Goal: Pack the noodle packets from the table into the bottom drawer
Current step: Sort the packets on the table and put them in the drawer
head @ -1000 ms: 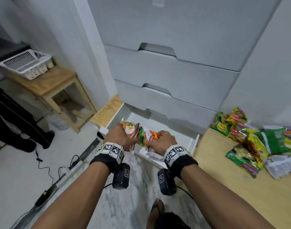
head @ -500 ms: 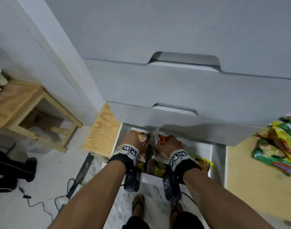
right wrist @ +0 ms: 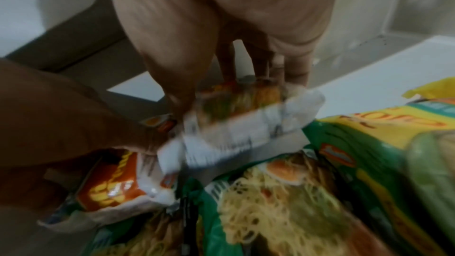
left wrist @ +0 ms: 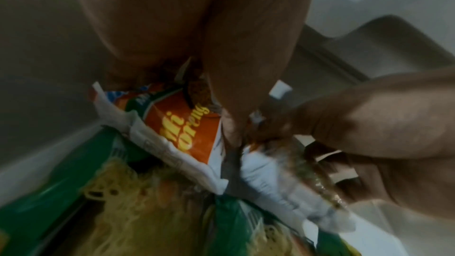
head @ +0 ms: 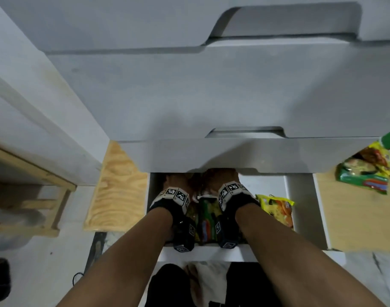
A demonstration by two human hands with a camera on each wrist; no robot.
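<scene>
In the head view both hands reach deep into the open bottom drawer (head: 299,209), their fingers hidden under the drawer above. My left hand (left wrist: 197,85) grips a white and orange noodle packet (left wrist: 182,129) by its top. Beside it, my right hand (right wrist: 234,85) holds a white noodle packet (right wrist: 241,120) between thumb and fingers. Both packets hang just above green noodle packets (right wrist: 270,201) lying in the drawer. A yellow packet (head: 276,209) lies to the right of my right wrist. More noodle packets (head: 364,173) lie on the wooden table (head: 356,218) at the right.
The closed second drawer (head: 234,156) overhangs the back of the bottom drawer, right above my hands. A plywood board (head: 116,189) lies left of the drawer, and a wooden stool (head: 34,196) stands further left. The drawer's right half shows bare white floor (head: 267,185).
Both hands have carried their packets forward and down, from above the drawer's front to deep inside it. The view has tilted down and moved closer to the drawers.
</scene>
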